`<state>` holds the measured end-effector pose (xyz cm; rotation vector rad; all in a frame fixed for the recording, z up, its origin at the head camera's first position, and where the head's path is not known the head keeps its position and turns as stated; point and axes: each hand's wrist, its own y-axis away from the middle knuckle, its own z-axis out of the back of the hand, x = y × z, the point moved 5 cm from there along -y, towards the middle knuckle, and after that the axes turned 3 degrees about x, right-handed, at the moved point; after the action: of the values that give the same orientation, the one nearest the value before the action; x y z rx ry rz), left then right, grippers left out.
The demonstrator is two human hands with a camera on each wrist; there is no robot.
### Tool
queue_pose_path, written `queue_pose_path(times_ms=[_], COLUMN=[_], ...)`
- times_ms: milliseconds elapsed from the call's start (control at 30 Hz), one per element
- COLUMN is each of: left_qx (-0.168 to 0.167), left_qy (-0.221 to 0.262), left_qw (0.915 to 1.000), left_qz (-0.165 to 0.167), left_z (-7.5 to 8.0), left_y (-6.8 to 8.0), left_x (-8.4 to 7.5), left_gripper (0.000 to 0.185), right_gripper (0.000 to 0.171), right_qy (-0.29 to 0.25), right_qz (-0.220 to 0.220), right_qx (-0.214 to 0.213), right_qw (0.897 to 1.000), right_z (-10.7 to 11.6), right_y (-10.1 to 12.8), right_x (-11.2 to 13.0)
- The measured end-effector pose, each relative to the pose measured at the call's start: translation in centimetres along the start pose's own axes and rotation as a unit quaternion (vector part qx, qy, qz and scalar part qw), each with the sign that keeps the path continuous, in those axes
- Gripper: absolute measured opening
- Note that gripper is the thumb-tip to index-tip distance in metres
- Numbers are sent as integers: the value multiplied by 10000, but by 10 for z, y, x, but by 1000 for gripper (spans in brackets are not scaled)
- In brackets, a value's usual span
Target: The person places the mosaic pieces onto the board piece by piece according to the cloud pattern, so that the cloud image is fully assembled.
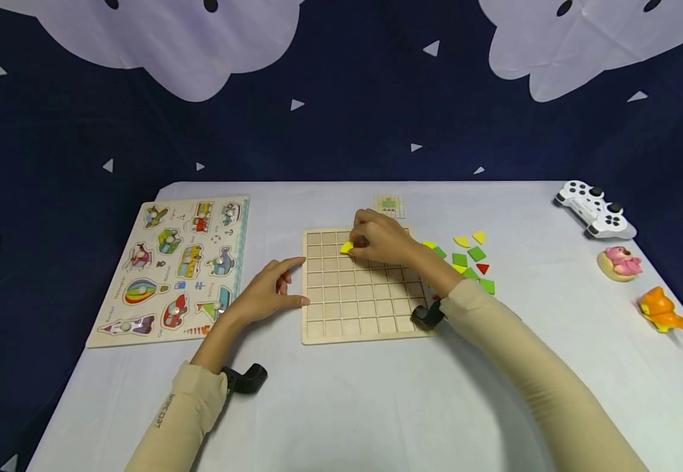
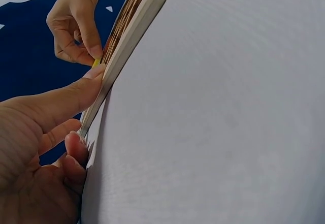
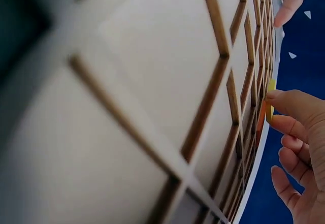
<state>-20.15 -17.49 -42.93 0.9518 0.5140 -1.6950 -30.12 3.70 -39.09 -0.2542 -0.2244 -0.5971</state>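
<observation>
your right hand (image 1: pixel 385 237) pinches a yellow tile (image 1: pixel 346 248) at the wooden grid board's (image 1: pixel 347 294) far left; a crooked release could nudge the orange tile (image 3: pixel 261 115) beside it. your left hand (image 1: pixel 265 292), spread wide, might let the board slide.

The board (image 1: pixel 347 309) is showing tan squares, the held piece (image 1: pixel 346 248) is looking yellow, and the dark blue cloth (image 1: pixel 341 141) is showing white triangles.
</observation>
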Motion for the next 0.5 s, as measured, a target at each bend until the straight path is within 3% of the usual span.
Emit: queue_pose_path(times_ms=[267,500], left_qx=[-14,-22], left_qy=[15,25], left_qw=[10000,10000], left_qz=[3,-21], left_z=[0,0], left_y=[-1,-1], left_x=[2,3], left_gripper=[82,81], right_gripper=[23,15], right_qy=[-396,-193], right_qz=[-254,55], right_qx=[152,101], right_qw=[9988,9997], right_z=[-5,-3], right_y=[-1,-1], right_x=[-4,2])
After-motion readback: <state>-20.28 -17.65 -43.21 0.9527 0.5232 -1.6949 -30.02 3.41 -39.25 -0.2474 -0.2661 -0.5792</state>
